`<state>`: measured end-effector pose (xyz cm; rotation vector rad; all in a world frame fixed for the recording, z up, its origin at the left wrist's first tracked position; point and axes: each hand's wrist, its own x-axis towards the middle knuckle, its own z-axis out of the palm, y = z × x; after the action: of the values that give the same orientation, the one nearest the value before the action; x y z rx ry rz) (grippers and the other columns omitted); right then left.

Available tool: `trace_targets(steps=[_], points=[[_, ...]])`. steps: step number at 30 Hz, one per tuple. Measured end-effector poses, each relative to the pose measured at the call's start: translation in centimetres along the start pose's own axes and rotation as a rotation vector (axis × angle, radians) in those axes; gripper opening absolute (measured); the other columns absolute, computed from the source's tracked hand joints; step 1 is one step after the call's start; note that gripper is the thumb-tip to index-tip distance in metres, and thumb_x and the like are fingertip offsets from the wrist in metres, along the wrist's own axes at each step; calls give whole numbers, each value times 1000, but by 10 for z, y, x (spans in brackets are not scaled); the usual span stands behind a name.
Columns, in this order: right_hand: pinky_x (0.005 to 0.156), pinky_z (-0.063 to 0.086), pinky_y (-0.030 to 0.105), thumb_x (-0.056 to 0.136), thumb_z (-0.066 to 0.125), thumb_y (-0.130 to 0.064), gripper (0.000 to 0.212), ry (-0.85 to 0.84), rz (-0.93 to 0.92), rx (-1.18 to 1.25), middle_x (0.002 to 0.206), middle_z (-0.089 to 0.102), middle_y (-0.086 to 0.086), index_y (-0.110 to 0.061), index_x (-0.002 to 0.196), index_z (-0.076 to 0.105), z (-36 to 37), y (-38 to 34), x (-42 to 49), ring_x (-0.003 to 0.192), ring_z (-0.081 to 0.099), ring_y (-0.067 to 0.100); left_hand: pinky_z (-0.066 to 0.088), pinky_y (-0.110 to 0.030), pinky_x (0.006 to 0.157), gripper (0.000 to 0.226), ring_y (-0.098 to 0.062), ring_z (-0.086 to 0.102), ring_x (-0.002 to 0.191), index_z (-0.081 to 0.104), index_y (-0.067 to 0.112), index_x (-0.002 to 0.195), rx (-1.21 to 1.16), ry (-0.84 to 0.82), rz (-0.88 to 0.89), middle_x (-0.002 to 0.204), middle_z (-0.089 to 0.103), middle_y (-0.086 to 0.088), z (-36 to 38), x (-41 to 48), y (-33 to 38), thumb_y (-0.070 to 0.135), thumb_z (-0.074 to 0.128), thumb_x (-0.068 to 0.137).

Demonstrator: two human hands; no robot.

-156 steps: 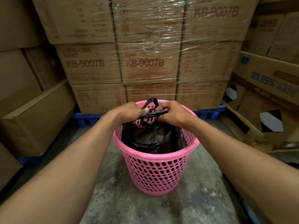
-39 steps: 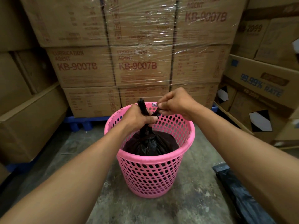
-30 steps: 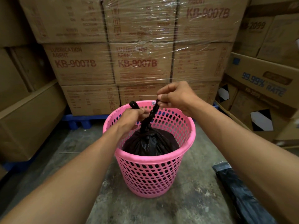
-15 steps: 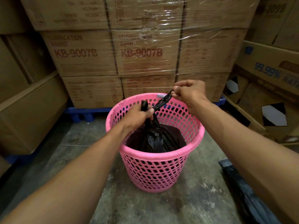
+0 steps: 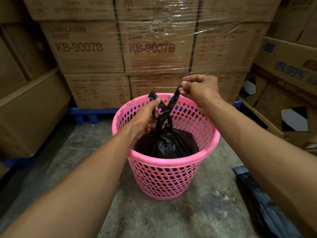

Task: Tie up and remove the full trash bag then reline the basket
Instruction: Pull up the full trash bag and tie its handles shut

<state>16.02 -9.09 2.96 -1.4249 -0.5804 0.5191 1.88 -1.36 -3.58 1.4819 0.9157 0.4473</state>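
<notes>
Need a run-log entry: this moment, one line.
tying | black plastic trash bag: in pink perforated basket | left hand: grips one tail | right hand: pinches other tail

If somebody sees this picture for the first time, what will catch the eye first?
The bright pink basket in the middle of the grey floor, with a black trash bag inside it. Above it, the left hand and the right hand each grip one twisted end of the bag, and the ends cross. Behind stand film-wrapped cardboard boxes.

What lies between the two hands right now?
Head view: the twisted ends of the trash bag cross between left hand and right hand, above the basket.
</notes>
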Motion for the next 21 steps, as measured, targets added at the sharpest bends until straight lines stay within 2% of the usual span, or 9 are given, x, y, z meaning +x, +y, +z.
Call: trace_targets(steps=[2, 3, 5, 7, 10, 14, 17, 19, 21], points=[[71, 60, 29, 89, 61, 10, 17, -20, -1, 5, 71, 63, 9, -4, 80, 64, 2, -1, -3, 60, 64, 15, 41, -34, 69, 71, -24, 67, 78, 62, 16, 71, 34, 16, -8, 87, 74, -12, 1, 0, 0, 86, 49, 66], [71, 60, 29, 88, 61, 10, 17, -32, -4, 6, 71, 64, 9, -4, 80, 65, 4, -1, -4, 60, 65, 15, 45, -32, 72, 77, -22, 68, 78, 69, 12, 82, 50, 62, -22, 88, 74, -11, 4, 0, 0, 85, 53, 65], [69, 60, 28, 88, 61, 10, 17, -53, -12, 3, 72, 64, 10, -4, 80, 65, 5, -3, -7, 61, 65, 15, 43, -13, 50, 59, -14, 66, 53, 71, 3, 89, 31, 162, -27, 74, 71, -10, 10, 2, 0, 59, 54, 87], [69, 60, 27, 88, 61, 10, 17, -67, -24, -3, 74, 65, 10, -4, 80, 65, 6, -6, -9, 62, 66, 16, 30, -9, 31, 39, -12, 57, 36, 69, 1, 85, 2, 244, -18, 64, 67, -10, 15, 0, 1, 32, 47, 96], [67, 61, 25, 88, 61, 10, 17, -77, -48, -25, 75, 65, 10, -4, 81, 66, 4, -10, -11, 63, 66, 16, 27, -10, 28, 38, -13, 55, 33, 69, 4, 84, -1, 311, -6, 69, 70, -14, 15, 2, 3, 25, 40, 97], [66, 61, 24, 87, 62, 10, 16, -65, -75, -56, 75, 66, 10, -4, 80, 67, 1, -9, -8, 62, 67, 16, 29, -14, 32, 31, -18, 64, 46, 62, 14, 101, -55, 183, -49, 75, 73, -15, 13, 0, 6, 19, 32, 96], [71, 62, 29, 87, 63, 9, 15, -19, -58, -59, 77, 67, 11, -5, 81, 67, -2, -5, -1, 63, 68, 16, 28, -24, 47, 28, -19, 68, 61, 64, 15, 86, -9, 81, -36, 75, 74, -9, 6, 0, 1, 7, 37, 86], [72, 62, 31, 88, 63, 8, 15, 30, -18, -29, 77, 67, 12, -5, 81, 67, -3, 0, 4, 62, 68, 16, 31, -26, 51, 33, -26, 65, 79, 67, 14, 80, 4, 78, 0, 87, 74, -9, -1, 1, -1, -1, 38, 81], [73, 62, 32, 88, 62, 9, 17, 87, 49, 17, 73, 66, 11, -5, 79, 65, -5, 8, 9, 61, 66, 16, 33, -26, 52, 36, -28, 60, 82, 71, 14, 76, 22, 89, 55, 90, 72, -7, -4, 2, -2, -5, 40, 79]])
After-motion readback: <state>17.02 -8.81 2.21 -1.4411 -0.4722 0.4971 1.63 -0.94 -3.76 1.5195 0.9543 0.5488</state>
